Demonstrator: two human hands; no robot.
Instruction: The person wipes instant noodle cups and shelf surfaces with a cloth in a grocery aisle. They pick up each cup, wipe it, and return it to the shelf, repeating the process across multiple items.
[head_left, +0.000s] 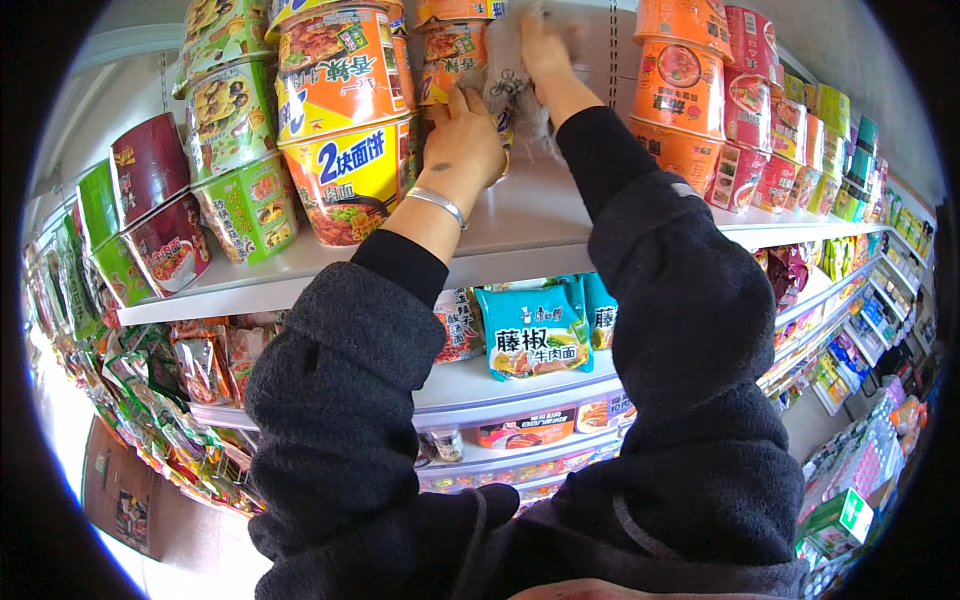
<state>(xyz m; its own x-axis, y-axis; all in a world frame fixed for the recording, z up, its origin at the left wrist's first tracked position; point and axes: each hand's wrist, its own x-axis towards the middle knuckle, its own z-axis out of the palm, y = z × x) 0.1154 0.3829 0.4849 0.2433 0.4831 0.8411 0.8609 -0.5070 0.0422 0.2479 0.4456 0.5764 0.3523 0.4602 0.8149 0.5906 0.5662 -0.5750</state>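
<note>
Both my hands reach onto the upper shelf, between stacks of instant noodle tubs. A thin greyish cloth (504, 75) with a dark pattern is bunched in my right hand (546, 56), whose fingers are partly blurred. My left hand (463, 142), with a silver bracelet at the wrist, lies against an orange noodle tub (454, 64) and a mostly hidden item beneath the cloth; its grip is unclear. Left of it stands a yellow and orange noodle tub (349, 184) with another stacked on top.
The white shelf (525, 217) carries stacked orange tubs (679, 86) at right and green tubs (247, 206) at left. Below, a teal noodle packet (534, 330) stands on a lower shelf. Hanging snack bags (157, 390) are at far left, and a green box (836, 521) sits at lower right.
</note>
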